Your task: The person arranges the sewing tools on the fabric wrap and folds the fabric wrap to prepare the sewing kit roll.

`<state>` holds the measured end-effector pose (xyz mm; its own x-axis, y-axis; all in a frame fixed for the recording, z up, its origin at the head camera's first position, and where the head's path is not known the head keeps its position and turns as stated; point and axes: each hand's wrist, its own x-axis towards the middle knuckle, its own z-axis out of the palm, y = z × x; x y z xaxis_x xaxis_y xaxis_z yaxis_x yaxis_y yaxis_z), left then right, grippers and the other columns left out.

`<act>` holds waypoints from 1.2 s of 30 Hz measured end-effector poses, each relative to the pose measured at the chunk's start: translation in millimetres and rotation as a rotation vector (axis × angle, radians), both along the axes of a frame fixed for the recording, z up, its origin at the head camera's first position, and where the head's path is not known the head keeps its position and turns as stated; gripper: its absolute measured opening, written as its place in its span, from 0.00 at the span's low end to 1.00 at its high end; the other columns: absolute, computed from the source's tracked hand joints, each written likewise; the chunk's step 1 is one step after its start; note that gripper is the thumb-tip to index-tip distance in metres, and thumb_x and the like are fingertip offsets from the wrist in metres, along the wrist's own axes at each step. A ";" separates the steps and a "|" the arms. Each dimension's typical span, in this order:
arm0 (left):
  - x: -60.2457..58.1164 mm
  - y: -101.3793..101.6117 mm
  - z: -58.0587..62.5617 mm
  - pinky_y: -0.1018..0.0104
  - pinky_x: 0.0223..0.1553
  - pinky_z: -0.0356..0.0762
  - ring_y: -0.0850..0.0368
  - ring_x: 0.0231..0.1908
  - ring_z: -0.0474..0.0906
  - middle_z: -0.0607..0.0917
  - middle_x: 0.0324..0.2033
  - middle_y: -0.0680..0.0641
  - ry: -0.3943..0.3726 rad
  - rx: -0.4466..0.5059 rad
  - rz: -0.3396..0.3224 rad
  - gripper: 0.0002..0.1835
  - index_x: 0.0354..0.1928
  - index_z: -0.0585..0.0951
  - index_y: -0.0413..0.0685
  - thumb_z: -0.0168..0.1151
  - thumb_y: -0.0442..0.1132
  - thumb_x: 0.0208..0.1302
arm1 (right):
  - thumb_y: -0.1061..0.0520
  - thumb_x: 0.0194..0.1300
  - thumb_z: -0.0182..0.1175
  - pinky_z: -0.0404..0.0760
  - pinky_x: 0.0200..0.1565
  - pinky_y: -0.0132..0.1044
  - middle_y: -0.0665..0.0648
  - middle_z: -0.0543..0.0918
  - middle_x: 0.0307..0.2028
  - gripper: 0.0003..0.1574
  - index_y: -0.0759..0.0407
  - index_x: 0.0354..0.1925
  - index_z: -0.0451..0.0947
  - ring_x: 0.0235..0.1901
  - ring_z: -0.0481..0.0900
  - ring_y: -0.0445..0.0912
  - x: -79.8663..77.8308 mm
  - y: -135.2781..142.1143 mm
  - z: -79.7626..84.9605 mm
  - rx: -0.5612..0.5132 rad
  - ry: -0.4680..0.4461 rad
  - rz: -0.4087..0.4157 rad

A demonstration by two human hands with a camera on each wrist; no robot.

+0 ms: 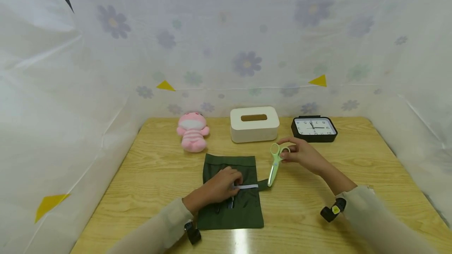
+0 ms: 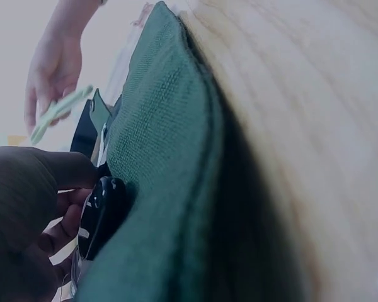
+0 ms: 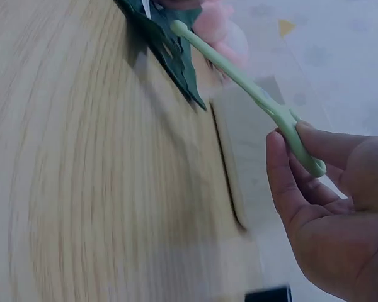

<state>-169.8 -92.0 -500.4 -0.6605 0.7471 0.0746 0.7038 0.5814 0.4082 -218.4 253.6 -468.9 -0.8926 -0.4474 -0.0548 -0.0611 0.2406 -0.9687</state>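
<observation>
A dark green cloth pouch (image 1: 247,211) lies flat on the table, crossed by a white band (image 1: 248,186). My left hand (image 1: 220,185) rests over the pouch and pinches the band between thumb and fingers. Below that hand, slim metal-and-dark tools (image 1: 230,203) lie against the cloth, partly covered; a glossy black handle (image 2: 101,214) shows beside the fingers in the left wrist view. My right hand (image 1: 305,155) holds light green scissors (image 1: 275,164) by a finger loop, blades closed and pointing down beside the pouch's side tab (image 1: 263,185).
Behind the pouch stand a pink plush toy (image 1: 193,133), a white tissue box (image 1: 254,131) and a black-framed clock (image 1: 314,129) at the right. The wooden table (image 1: 152,191) ends at white flowered sheeting (image 1: 212,50) on the back and sides.
</observation>
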 end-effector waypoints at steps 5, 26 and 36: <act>2.2 -2.6 0.9 0.71 0.41 0.72 0.61 0.41 0.68 0.78 0.42 0.54 0.053 -0.005 0.009 0.06 0.38 0.81 0.55 0.72 0.42 0.67 | 0.64 0.72 0.64 0.84 0.51 0.54 0.62 0.86 0.40 0.33 0.68 0.70 0.67 0.43 0.86 0.46 -11.6 -33.6 -11.8 -0.052 -0.012 0.003; 6.9 -5.3 -2.5 0.67 0.41 0.72 0.58 0.43 0.71 0.79 0.44 0.53 0.128 0.005 0.097 0.04 0.36 0.85 0.57 0.72 0.44 0.67 | 0.68 0.73 0.60 0.86 0.42 0.39 0.63 0.81 0.38 0.28 0.73 0.68 0.68 0.37 0.81 0.46 -23.6 -105.8 -37.7 -0.025 0.079 -0.049; 8.8 -7.1 -1.6 0.67 0.42 0.73 0.59 0.42 0.71 0.79 0.44 0.53 0.162 -0.022 0.068 0.06 0.35 0.83 0.55 0.73 0.44 0.66 | 0.63 0.74 0.62 0.78 0.42 0.37 0.61 0.82 0.46 0.25 0.67 0.66 0.73 0.39 0.77 0.45 -14.5 -117.1 -40.2 0.118 0.155 0.022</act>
<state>-161.0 -99.1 -502.0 -0.6902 0.7037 0.1687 0.7182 0.6375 0.2789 -232.9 136.4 -509.1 -0.8845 -0.4656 0.0291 -0.2136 0.3489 -0.9125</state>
